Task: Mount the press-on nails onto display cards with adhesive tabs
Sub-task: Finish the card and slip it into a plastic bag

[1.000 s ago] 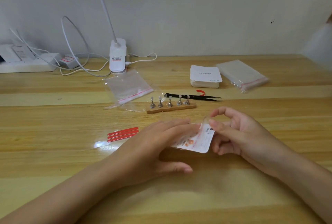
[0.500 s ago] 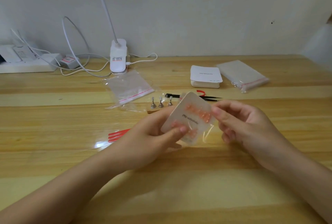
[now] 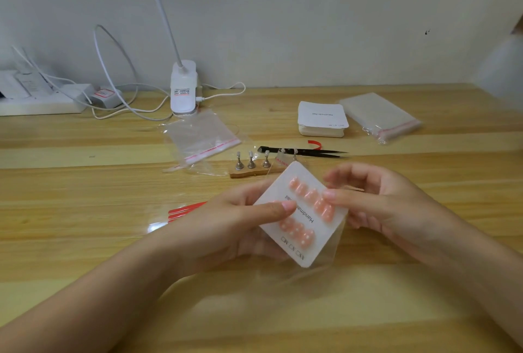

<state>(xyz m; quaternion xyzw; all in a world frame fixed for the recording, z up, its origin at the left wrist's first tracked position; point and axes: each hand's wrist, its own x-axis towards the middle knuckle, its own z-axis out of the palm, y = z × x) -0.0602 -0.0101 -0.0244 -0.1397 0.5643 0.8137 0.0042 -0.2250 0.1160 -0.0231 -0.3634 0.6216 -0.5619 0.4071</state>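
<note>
Nails (image 3: 310, 199) in two pink rows sit on a white card (image 3: 304, 250) inside a clear sleeve (image 3: 331, 250), center frame. Left hand (image 3: 226, 228) grips the card's left edge, thumb on its face; right hand (image 3: 376, 205) pinches its right edge.

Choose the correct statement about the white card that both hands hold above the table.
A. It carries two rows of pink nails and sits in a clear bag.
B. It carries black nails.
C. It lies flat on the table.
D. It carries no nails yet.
A: the card shows two rows of pink nails inside a clear bag.
</note>
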